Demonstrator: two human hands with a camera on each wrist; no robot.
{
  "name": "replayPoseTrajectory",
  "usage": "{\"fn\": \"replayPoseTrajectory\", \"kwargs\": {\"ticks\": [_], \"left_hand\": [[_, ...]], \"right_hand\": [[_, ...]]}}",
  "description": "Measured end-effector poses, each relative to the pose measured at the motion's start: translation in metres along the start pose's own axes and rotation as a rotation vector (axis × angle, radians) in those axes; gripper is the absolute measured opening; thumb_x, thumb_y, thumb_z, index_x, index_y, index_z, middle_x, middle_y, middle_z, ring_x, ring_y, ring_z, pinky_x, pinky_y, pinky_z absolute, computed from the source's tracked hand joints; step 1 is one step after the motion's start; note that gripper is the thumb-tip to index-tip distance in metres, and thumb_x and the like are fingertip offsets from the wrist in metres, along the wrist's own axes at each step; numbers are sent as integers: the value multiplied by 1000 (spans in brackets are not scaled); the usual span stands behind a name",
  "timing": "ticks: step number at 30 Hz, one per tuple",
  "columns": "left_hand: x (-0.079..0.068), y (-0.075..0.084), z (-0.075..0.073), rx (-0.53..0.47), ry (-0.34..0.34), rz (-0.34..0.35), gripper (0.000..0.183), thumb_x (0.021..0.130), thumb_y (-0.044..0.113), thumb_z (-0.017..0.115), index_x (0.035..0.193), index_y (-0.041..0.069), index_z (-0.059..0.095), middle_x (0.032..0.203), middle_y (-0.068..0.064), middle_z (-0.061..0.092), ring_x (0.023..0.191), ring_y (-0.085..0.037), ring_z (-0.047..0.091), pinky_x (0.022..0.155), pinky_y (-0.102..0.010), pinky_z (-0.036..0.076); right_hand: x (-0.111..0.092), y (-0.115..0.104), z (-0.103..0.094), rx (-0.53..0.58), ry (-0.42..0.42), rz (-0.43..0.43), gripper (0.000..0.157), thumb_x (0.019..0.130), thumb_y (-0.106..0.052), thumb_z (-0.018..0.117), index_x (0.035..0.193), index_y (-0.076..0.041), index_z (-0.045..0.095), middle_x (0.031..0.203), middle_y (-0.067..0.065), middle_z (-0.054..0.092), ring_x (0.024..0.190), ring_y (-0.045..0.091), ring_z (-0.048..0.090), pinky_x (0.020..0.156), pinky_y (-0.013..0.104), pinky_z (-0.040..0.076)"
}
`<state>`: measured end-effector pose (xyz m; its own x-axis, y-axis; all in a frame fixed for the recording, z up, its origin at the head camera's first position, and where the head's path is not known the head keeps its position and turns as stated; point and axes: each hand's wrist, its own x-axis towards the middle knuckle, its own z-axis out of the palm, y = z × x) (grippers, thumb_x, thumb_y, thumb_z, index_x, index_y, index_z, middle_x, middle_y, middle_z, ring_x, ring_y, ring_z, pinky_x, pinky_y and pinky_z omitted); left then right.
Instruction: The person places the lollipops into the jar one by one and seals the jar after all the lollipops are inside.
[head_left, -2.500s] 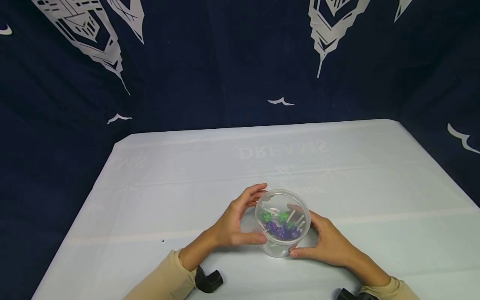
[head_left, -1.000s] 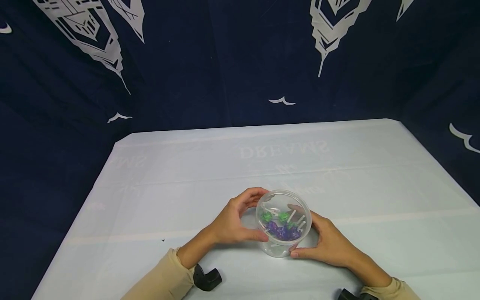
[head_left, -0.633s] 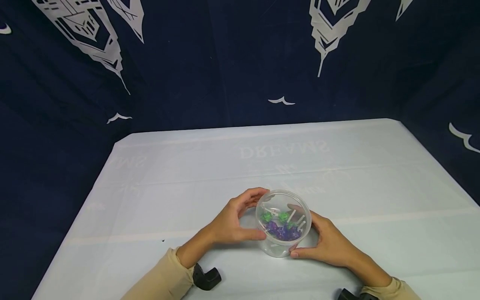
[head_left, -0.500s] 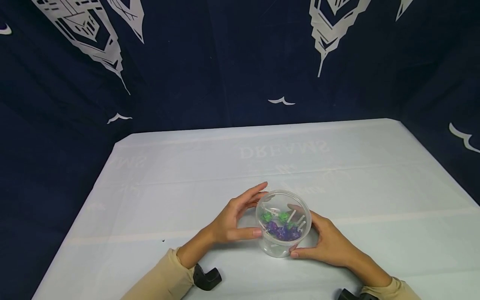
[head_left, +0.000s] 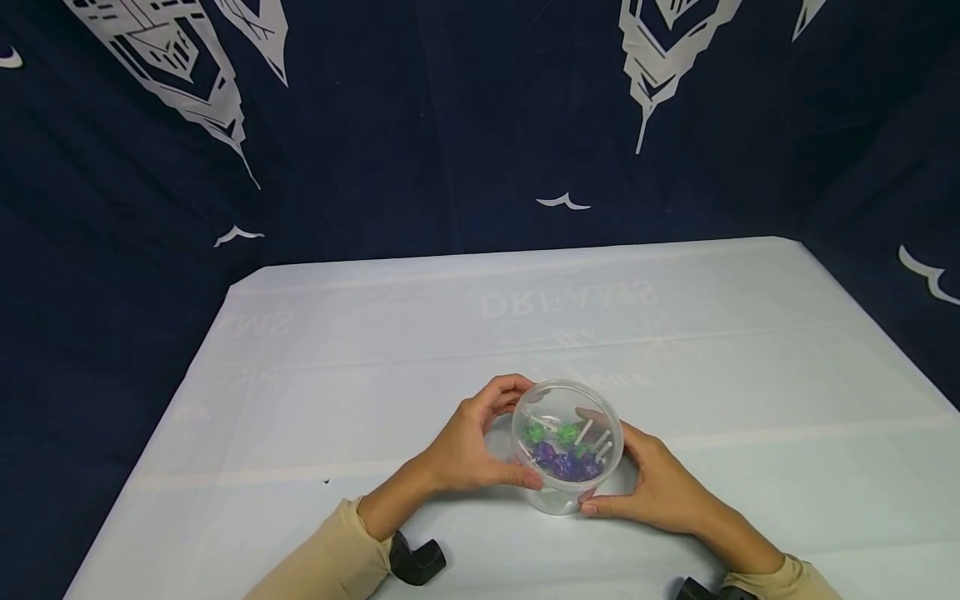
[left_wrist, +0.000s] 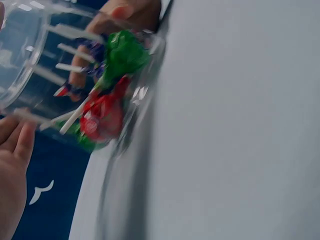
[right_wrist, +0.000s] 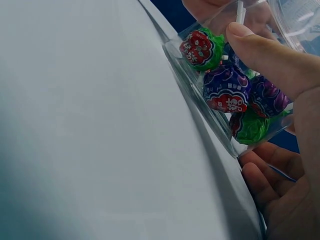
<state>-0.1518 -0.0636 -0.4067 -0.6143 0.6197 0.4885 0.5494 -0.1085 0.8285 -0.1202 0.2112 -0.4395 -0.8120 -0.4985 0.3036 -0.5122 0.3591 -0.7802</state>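
Note:
A clear plastic jar (head_left: 555, 502) with a round clear lid (head_left: 558, 407) stands on the white table near its front. Several wrapped lollipops (head_left: 562, 463) with white sticks lie inside. My left hand (head_left: 474, 446) holds the lid by its rim, thumb at the near side and fingers at the far side. Low on the jar's right side, my right hand (head_left: 660, 487) grips the body. In the left wrist view a green lollipop (left_wrist: 125, 54) and a red one (left_wrist: 102, 119) press against the wall. Purple wrappers (right_wrist: 225, 89) show beside my right thumb (right_wrist: 272, 57) in the right wrist view.
The white tablecloth (head_left: 360, 333) has faint mirrored lettering. A dark blue curtain (head_left: 435, 125) with white prints hangs behind and at both sides. Black wrist devices (head_left: 417, 561) are worn at both beige sleeves. A tiny dark speck (head_left: 326, 481) lies on the left.
Half a second ago my left fingers were straighter and lifted at the rim; now they curl on it, with the thumb further right along the near edge. Jar and right hand keep their place.

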Motion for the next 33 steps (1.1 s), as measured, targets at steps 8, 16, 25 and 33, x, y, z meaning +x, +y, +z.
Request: {"fn": "replayPoseTrajectory", "kwargs": {"ticks": [8,16,25,33], "left_hand": [[-1,0,0,-22,-4,2,88,80,35,83,144,-2,35,135,-22,55,124,-41,52,108,-44,42],[0,3,-3,-105,-7,-54,78,86,33,79,142,-6,43,138,-23,53,126,-46,48,110,-43,40],[1,-2,-4,-41,-57,24,77,93,40,65,146,-9,35,137,-25,52,124,-44,49,106,-49,44],[0,7,-2,319,-44,-52,90,98,68,31,155,0,16,150,-18,42,138,-29,40,108,-43,42]], "right_hand": [[-1,1,0,-20,1,11,92,66,-30,94,144,-11,48,133,-1,60,125,12,52,104,11,32],[-1,2,-1,-27,-1,1,92,66,-31,94,144,-10,48,132,-1,61,123,12,53,104,12,33],[-2,0,-2,-33,2,20,93,66,-31,94,143,-9,48,131,-2,61,123,12,53,103,12,34],[-5,-12,-20,-195,-47,12,94,68,-41,91,146,-15,45,135,-3,57,121,11,54,103,11,32]]}}
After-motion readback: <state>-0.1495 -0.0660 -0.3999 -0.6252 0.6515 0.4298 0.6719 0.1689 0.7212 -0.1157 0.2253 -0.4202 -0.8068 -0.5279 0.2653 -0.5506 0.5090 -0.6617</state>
